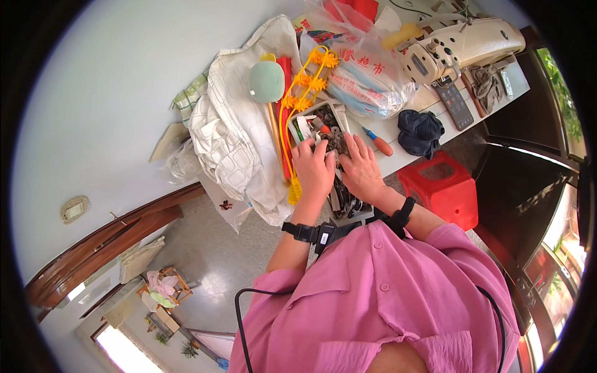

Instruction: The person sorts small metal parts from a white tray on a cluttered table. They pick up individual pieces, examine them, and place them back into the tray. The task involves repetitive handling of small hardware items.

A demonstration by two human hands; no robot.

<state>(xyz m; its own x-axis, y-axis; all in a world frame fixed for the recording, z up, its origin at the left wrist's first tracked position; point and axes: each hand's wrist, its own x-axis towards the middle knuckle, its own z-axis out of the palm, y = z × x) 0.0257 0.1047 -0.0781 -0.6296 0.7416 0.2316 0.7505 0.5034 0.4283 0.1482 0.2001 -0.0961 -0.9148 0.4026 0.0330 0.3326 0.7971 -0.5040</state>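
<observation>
A long, narrow plastic box of small mixed parts and tools stands before me, its near end at the table's edge. My left hand lies over the box's left side, fingers bent at the small metal parts. My right hand rests over the right side, fingers stretched forward along the rim. Whether the fingertips pinch any small part cannot be told. Between the hands are dark metal pieces. Farther up in the box lie white and red pieces. A screwdriver with a blue and orange handle lies right of the box.
A sewing machine, a filled plastic bag, a remote control and a dark cloth are on the table. Left are white fabric, a green round-headed stick and yellow flower-trimmed cords. A red stool stands right.
</observation>
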